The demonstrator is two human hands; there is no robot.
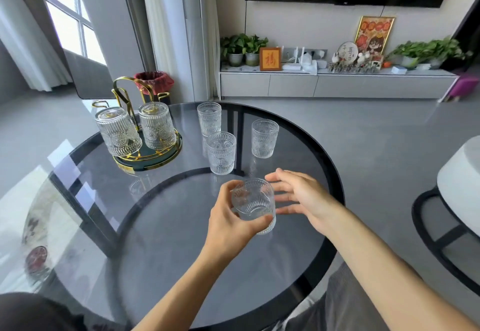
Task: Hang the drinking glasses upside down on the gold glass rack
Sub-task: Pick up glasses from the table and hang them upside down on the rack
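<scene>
My left hand (232, 223) grips a clear embossed drinking glass (253, 204) upright above the middle of the round table. My right hand (304, 195) is open just to the right of that glass, fingers spread, nothing in it. The gold glass rack (124, 97) stands on a dark gold-rimmed tray (155, 160) at the table's far left. Two glasses hang upside down on it, one on the left (118, 132) and one on the right (157, 125). Three more glasses stand upright on the table: a far one (209, 119), a nearer one (221, 152), and a right one (264, 138).
The round smoked-glass table (161, 239) has a black rim. A red-lined bin (154, 82) stands on the floor behind the rack. A white stool with black frame (457, 200) is at the right. A TV cabinet with plants runs along the back wall.
</scene>
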